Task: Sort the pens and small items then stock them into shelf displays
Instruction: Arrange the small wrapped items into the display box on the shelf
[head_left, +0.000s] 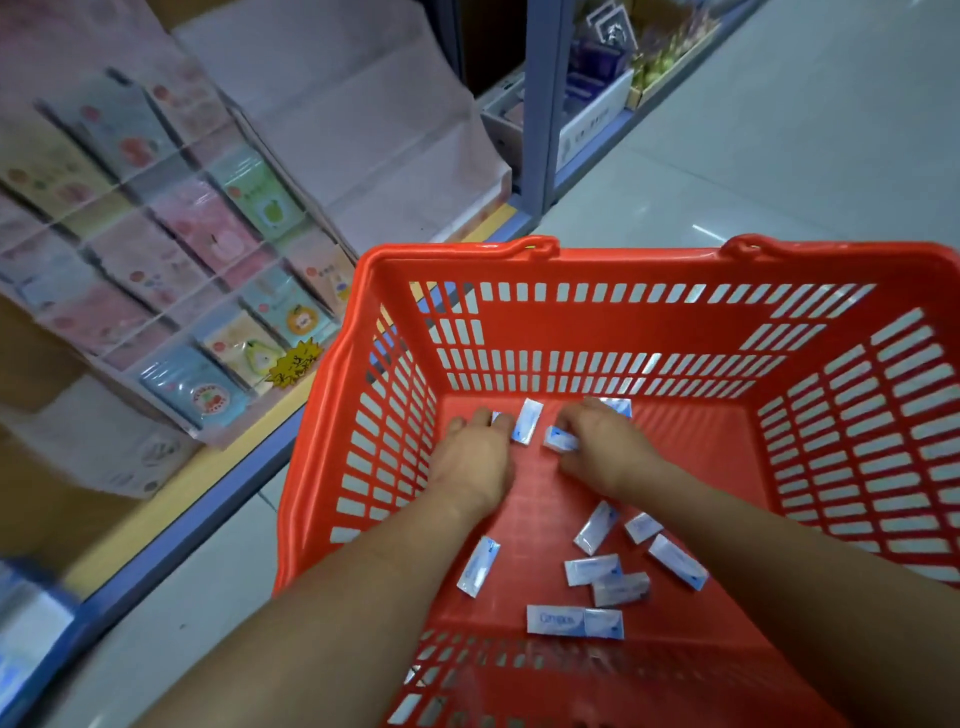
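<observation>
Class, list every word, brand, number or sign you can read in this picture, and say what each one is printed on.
"Campus", roughly: blue letters on the white packet lying nearest the camera in the red basket; slightly blurred.
Other white packets: print too small to read.
Yellow starburst tag on the shelf edge: dark marks, unreadable.
Cards in the clear display rack: blurred.
White box on the far shelf: blurred.

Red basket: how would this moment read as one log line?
stage: gathering | left hand: on packets | right hand: grasping white packet | place: red basket floor | rest: packets loose
</observation>
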